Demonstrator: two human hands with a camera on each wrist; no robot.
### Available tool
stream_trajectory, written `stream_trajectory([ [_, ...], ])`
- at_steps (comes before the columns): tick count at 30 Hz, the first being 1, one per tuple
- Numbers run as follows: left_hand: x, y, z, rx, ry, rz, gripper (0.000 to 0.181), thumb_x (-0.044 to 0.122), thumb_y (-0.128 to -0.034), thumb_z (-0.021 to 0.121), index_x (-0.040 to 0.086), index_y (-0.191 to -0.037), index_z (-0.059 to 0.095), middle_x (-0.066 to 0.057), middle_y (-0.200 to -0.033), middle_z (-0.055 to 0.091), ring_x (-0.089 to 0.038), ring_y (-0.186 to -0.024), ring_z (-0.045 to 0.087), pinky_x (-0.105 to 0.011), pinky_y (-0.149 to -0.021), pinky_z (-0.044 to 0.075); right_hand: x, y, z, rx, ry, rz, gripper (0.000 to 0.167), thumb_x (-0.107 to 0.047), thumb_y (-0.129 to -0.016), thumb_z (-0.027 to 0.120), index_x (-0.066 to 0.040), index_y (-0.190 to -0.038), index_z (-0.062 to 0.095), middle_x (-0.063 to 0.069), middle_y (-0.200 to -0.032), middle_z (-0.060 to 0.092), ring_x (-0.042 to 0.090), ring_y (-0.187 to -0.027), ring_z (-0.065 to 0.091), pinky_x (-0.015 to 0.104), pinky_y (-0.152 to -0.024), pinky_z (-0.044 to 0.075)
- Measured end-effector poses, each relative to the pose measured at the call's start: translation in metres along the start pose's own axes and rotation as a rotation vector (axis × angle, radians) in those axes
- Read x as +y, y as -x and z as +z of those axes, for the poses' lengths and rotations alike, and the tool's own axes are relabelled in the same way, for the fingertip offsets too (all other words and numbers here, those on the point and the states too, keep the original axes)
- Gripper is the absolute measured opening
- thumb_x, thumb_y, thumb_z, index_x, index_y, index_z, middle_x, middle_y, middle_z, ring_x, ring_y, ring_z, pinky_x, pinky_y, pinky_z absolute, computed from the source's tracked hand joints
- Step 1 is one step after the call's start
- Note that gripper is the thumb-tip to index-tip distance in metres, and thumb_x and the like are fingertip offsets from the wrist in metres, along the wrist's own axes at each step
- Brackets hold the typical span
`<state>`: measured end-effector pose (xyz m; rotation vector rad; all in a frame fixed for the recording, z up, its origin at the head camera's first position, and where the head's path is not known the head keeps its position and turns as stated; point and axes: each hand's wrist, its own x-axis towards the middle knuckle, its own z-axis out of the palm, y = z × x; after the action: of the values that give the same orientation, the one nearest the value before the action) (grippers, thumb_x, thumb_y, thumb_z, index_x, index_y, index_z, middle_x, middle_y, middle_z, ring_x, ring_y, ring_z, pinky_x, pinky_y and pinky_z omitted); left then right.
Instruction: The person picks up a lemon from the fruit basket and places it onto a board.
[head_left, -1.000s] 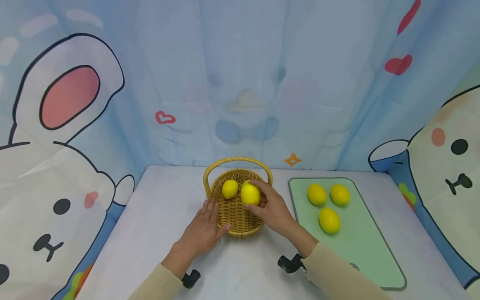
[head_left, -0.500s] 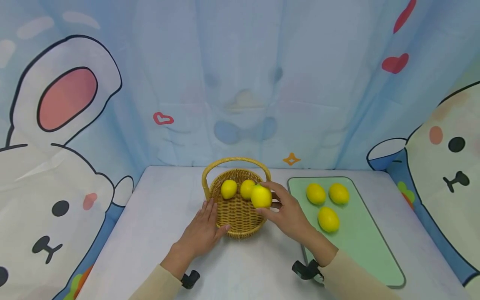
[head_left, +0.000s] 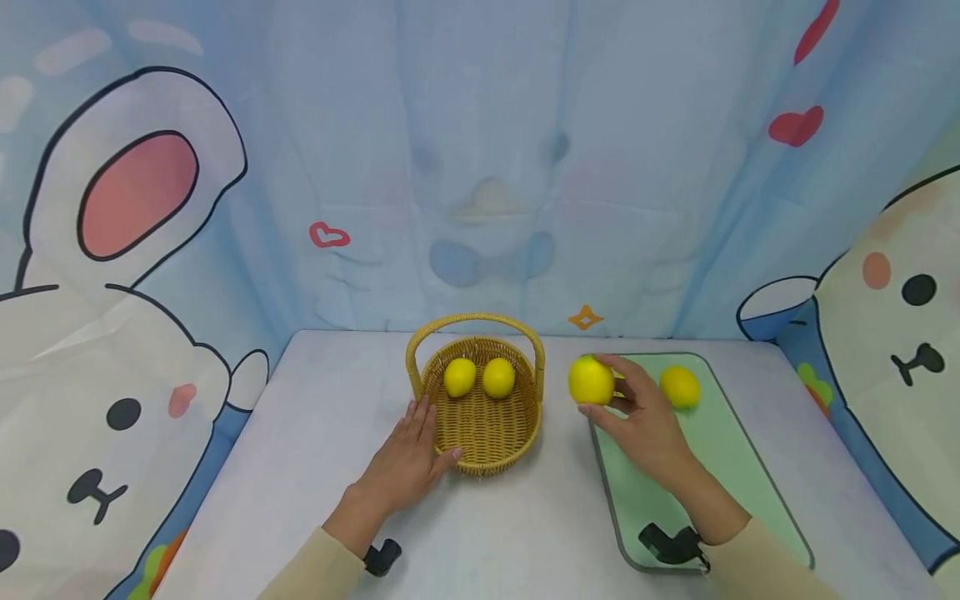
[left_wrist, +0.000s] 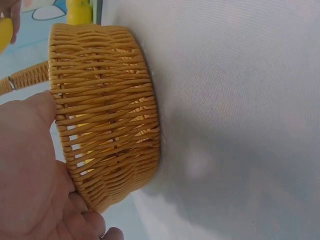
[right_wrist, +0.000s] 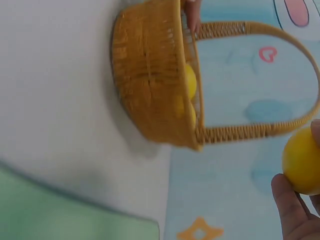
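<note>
My right hand holds a yellow lemon between thumb and fingers, raised over the left edge of the green board. Another lemon on that board shows beyond the hand, which hides other lemons there. Two lemons, one left and one right, sit at the back of the woven basket. With fairly straight fingers, my left hand rests against the basket's left rim, its thumb over the front rim. The right wrist view shows the held lemon away from the basket.
The basket's tall arched handle stands upright at its back. A white tabletop spreads around basket and board. Behind it hangs a blue printed curtain.
My right hand has carried the lemon out of the basket and rightward to the board, uncovering the basket's second lemon. My left hand has stayed at the rim.
</note>
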<state>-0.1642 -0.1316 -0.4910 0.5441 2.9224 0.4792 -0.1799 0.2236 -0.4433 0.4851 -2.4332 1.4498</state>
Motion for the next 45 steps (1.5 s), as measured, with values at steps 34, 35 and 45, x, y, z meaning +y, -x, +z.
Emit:
stream_trajectory([
  [34, -0.001, -0.001, 0.000, -0.004, 0.056, -0.020, 0.087, 0.060, -0.1100, 0.043, -0.006, -0.165, 0.024, -0.024, -0.175, 0.011, -0.040, -0.163, 0.011, -0.053, -0.131, 0.023, 0.129, 0.052, -0.125, -0.196, 0.340, 0.488, 0.084, -0.048, -0.100, 0.072, -0.002, -0.159, 0.035, 0.036, -0.152, 0.042, 0.053, -0.119, 0.059, 0.034, -0.073, 0.057],
  [35, -0.001, 0.000, 0.001, -0.003, 0.058, -0.022, 0.087, 0.059, -0.1099, 0.044, -0.006, -0.164, 0.025, -0.024, -0.175, 0.012, -0.040, -0.163, 0.011, -0.053, -0.131, 0.024, 0.130, 0.052, -0.124, -0.206, 0.344, 0.492, 0.084, -0.047, -0.100, 0.073, -0.001, -0.159, 0.035, 0.037, -0.152, 0.042, 0.053, -0.119, 0.058, 0.036, -0.074, 0.057],
  [45, 0.000, -0.001, 0.000, 0.014, 0.057, -0.012, 0.086, 0.059, -0.1100, 0.044, -0.006, -0.164, 0.026, -0.025, -0.175, 0.013, -0.039, -0.163, 0.011, -0.053, -0.130, 0.025, 0.133, 0.051, -0.122, -0.226, 0.361, 0.509, 0.084, -0.047, -0.098, 0.075, -0.001, -0.157, 0.039, 0.036, -0.145, 0.050, 0.045, -0.118, 0.058, 0.035, -0.076, 0.053],
])
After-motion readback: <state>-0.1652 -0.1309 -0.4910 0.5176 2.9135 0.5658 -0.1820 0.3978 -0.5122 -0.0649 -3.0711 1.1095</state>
